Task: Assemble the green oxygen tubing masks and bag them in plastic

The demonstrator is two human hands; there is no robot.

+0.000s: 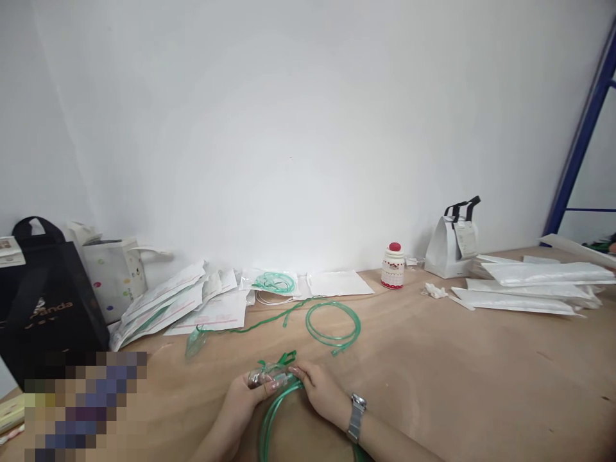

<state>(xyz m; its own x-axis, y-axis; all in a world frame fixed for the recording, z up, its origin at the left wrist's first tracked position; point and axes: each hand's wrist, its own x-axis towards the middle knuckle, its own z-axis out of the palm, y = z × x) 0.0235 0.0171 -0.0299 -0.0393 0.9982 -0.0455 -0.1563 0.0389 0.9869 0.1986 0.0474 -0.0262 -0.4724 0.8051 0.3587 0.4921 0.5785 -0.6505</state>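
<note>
Near the front of the table, my left hand [250, 393] is closed around a clear plastic piece [269, 372], perhaps a small cup or connector. My right hand [318, 386] pinches green tubing [270, 410] right beside it, the two hands almost touching. Loops of that tubing hang down toward the bottom edge. A green strap or clip [289, 357] sticks up behind the fingers. Whether tube and clear piece are joined is hidden by my fingers. Beyond my hands lie a transparent green mask [194, 343], a green cord [264, 319] and a coiled green tube [358, 322].
Flat white packets [212, 313] are piled at the left, beside a black bag [48, 308]. A bagged tubing set [272, 282] lies by the wall. Farther right are a red-topped jar [393, 268], a white bag [445, 250] and stacked white packages [534, 289].
</note>
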